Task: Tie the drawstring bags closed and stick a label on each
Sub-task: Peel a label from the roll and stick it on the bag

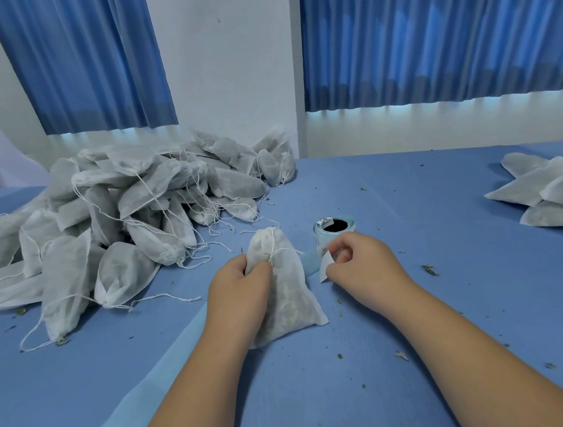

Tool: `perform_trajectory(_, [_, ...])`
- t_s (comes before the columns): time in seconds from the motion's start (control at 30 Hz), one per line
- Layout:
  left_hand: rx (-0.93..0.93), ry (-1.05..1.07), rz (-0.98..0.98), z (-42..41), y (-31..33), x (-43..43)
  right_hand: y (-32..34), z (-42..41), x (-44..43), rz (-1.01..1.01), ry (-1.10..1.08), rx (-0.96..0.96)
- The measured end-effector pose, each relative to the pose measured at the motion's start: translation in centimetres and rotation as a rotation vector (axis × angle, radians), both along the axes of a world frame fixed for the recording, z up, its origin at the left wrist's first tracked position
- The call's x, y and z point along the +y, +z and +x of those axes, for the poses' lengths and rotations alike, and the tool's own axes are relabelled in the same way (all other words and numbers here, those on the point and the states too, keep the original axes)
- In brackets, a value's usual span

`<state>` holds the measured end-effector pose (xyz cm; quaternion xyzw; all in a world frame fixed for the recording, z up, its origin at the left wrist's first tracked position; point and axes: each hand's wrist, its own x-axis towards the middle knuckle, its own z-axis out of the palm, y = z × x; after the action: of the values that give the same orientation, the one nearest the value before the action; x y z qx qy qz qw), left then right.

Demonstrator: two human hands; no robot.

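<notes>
A white drawstring bag filled with dried leaves lies on the blue table in front of me, its neck cinched and pointing away. My left hand grips the bag's left side near the neck. My right hand pinches a white label just right of the bag, beside the pale blue backing strip. That strip runs from the label roll, which stands just beyond my right hand.
A big heap of filled bags with loose strings covers the left of the table. A smaller stack of bags lies at the far right. Leaf crumbs dot the blue table. Blue curtains hang behind.
</notes>
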<state>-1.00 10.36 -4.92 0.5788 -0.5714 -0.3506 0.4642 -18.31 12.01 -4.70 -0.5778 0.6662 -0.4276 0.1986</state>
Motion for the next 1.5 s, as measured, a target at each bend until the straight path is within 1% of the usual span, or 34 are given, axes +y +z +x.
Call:
perform_trajectory(0.27, [-0.001, 0.0, -0.005, 0.0, 0.0, 0.2, 0.8, -0.4, 0.5, 0.051, 0.018, -0.019])
perform_trajectory(0.33, [0.001, -0.016, -0.039, 0.0, 0.0, 0.3, 1.4, -0.8, 0.8, 0.028, 0.015, -0.081])
perform_trajectory(0.37, [0.001, -0.025, -0.069, -0.1, 0.0, 0.5, 1.9, -1.0, 1.0, 0.015, 0.026, -0.155])
perform_trajectory(0.43, [0.006, -0.058, -0.149, -0.4, 0.3, 0.9, 2.9, -1.3, 1.8, -0.013, 0.096, -0.37])
perform_trajectory(0.57, [0.007, -0.186, -0.259, -0.9, 0.5, 2.1, 4.5, -2.1, 3.5, -0.098, 0.356, -0.782])
perform_trajectory(0.6, [0.001, -0.227, -0.267, -1.2, 0.5, 2.4, 4.8, -2.3, 3.9, -0.105, 0.422, -0.843])
perform_trajectory(0.67, [-0.021, -0.284, -0.236, -1.9, 0.8, 2.6, 5.2, -2.7, 4.7, -0.099, 0.525, -0.896])
perform_trajectory(0.73, [-0.052, -0.312, -0.153, -2.8, 1.4, 2.4, 5.6, -3.1, 5.1, -0.097, 0.583, -0.912])
perform_trajectory(0.83, [-0.106, -0.346, -0.016, -4.7, 2.5, 1.6, 6.1, -3.7, 5.2, -0.115, 0.615, -0.919])
perform_trajectory(0.93, [-0.139, -0.428, 0.03, -7.1, 3.5, 0.8, 6.6, -5.1, 5.2, -0.133, 0.632, -0.875])
perform_trajectory(1.03, [-0.139, -0.533, 0.034, -9.7, 4.0, -0.1, 6.4, -6.9, 4.7, -0.145, 0.575, -0.807])
perform_trajectory(1.17, [-0.077, -0.665, 0.111, -12.8, 3.9, -0.9, 4.9, -9.8, 4.2, -0.225, 0.384, -0.803])
perform_trajectory(1.23, [-0.05, -0.715, 0.134, -13.7, 3.4, -1.2, 4.2, -11.2, 4.1, -0.236, 0.276, -0.779])
perform_trajectory(1.3, [0.015, -0.757, 0.164, -14.1, 3.0, -1.3, 3.8, -12.0, 3.8, -0.241, 0.207, -0.742])
perform_trajectory(1.43, [0.142, -0.823, 0.211, -13.6, 2.1, -1.5, 3.6, -11.8, 3.4, -0.25, 0.18, -0.738])
perform_trajectory(1.5, [0.185, -0.842, 0.231, -13.1, 1.8, -1.5, 3.4, -11.5, 3.4, -0.24, 0.176, -0.666])
